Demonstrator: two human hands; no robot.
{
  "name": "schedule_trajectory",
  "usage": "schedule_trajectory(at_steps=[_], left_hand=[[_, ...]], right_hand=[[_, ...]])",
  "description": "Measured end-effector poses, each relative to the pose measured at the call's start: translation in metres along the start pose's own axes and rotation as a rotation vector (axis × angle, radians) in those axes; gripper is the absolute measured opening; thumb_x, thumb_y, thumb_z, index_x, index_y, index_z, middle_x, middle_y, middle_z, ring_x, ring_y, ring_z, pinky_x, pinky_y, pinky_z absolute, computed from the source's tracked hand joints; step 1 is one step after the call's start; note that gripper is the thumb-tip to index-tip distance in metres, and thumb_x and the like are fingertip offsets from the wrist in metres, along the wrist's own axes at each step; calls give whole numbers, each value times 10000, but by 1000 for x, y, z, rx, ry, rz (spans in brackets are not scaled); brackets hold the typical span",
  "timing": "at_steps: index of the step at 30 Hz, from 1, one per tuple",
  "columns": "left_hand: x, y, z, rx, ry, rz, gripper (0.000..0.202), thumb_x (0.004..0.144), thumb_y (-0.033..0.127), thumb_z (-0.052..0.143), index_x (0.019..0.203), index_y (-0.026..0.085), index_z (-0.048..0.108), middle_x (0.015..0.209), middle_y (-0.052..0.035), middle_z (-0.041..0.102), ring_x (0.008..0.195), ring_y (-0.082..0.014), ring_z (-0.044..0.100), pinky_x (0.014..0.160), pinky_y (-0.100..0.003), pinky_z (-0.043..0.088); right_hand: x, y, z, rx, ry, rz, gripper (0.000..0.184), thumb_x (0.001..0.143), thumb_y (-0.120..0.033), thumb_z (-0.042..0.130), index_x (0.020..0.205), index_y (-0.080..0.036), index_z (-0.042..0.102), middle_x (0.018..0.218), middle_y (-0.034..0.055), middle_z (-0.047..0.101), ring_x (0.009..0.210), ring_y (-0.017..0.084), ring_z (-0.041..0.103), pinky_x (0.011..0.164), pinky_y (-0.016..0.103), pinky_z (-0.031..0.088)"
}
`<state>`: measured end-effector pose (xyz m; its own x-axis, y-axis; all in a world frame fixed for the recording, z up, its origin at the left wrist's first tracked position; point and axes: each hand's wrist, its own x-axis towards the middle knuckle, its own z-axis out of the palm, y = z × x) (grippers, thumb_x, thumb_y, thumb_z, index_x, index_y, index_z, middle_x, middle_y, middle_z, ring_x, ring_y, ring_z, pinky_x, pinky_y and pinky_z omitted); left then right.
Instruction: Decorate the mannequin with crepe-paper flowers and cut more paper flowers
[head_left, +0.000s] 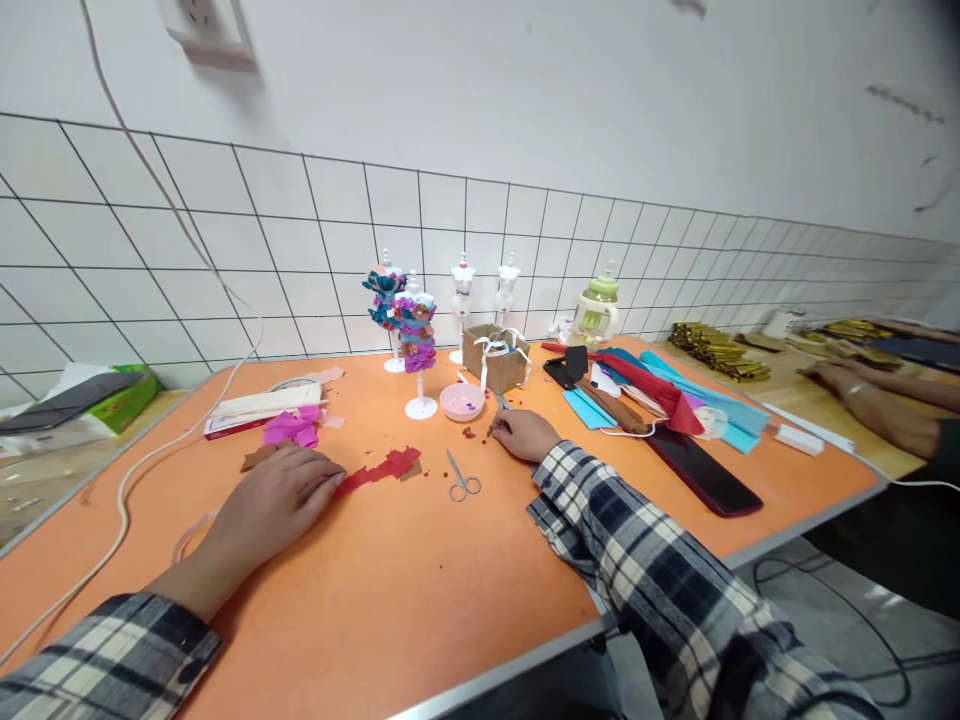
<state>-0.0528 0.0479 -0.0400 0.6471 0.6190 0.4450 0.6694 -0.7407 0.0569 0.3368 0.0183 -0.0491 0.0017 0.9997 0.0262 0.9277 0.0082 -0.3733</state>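
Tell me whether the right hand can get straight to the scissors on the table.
Probably yes: the scissors lie on bare orange table just left of the right hand, with only tiny paper scraps between.

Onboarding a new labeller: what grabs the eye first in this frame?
The bright orange table fills the view, with small white mannequin stands at its far edge, two of them dressed in ruffled paper. Nearer, the left hand lies flat on a strip of red paper, while the right hand rests beside small scissors and a pink bowl. Red and blue paper sheets pile to the right.
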Motion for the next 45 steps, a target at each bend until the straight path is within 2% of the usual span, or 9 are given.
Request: schedule_trajectory(at_steps=[7, 10, 14, 22, 27, 34, 39, 42, 45], left_hand=[[1, -2, -1, -38, 6, 33, 328, 944, 435, 491, 890, 232, 743, 905, -72, 768, 890, -288, 681, 837, -428, 495], [0, -2, 0, -51, -11, 39, 317, 948, 429, 495, 897, 238, 742, 903, -65, 768, 881, -283, 687, 831, -422, 496], [-2, -2, -1, -41, -17, 41, 326, 953, 437, 490, 900, 235, 741, 918, -67, 772, 916, -288, 691, 856, -425, 489], [-4, 4, -5, -63, 4, 48, 317, 950, 428, 498, 891, 236, 742, 909, -56, 773, 930, -273, 690, 858, -394, 497], [-4, 13, -5, -95, -12, 68, 295, 961, 412, 508, 903, 233, 735, 916, -66, 761, 926, -269, 683, 896, -413, 499], [-5, 15, -7, -141, -9, 71, 262, 953, 379, 525, 898, 228, 732, 877, -62, 753, 895, -261, 685, 888, -416, 515], [-6, 23, -10, -169, 7, 80, 260, 951, 367, 524, 894, 227, 735, 889, -58, 757, 885, -256, 681, 893, -419, 503], [-6, 32, -13, -174, -3, 86, 291, 963, 365, 495, 886, 221, 736, 892, -64, 752, 874, -255, 674, 842, -408, 509], [-6, 40, -14, -183, -16, 99, 313, 976, 349, 467, 891, 218, 738, 899, -68, 748, 868, -248, 665, 805, -395, 513]], right_hand=[[3, 3, 3, 13, 61, 103, 286, 867, -447, 698, 922, -169, 664, 854, 42, 672, 841, 197, 628, 724, 309, 467], [1, 3, 3, 52, 93, 109, 409, 820, -439, 736, 1131, -192, 639, 849, 33, 681, 807, 192, 626, 649, 272, 395], [-1, 6, 4, 119, 104, 67, 785, 808, -385, 751, 1492, -221, 402, 866, 11, 705, 795, 185, 650, 638, 260, 397], [-1, 17, 3, 160, 233, 111, 311, 938, -258, 538, 1222, -212, 657, 1043, 47, 732, 955, 180, 664, 822, 284, 471], [-3, 9, 4, 110, 189, 64, 224, 860, -294, 673, 1066, -241, 741, 974, 34, 731, 921, 188, 655, 809, 282, 457], [-6, 4, 5, 107, 197, 109, 449, 882, -250, 648, 1327, -252, 587, 1021, 8, 758, 939, 166, 684, 808, 264, 479], [-13, -11, 0, 2, 255, 127, 269, 941, -304, 529, 1140, -231, 695, 1082, 56, 731, 998, 200, 657, 848, 303, 462], [-14, -34, 5, -68, 210, 93, 260, 898, -445, 586, 943, -255, 759, 1009, 62, 732, 958, 238, 658, 789, 326, 455], [-11, -53, 14, -122, 183, 83, 303, 835, -492, 655, 960, -240, 769, 1052, 101, 728, 998, 287, 653, 774, 348, 449]])
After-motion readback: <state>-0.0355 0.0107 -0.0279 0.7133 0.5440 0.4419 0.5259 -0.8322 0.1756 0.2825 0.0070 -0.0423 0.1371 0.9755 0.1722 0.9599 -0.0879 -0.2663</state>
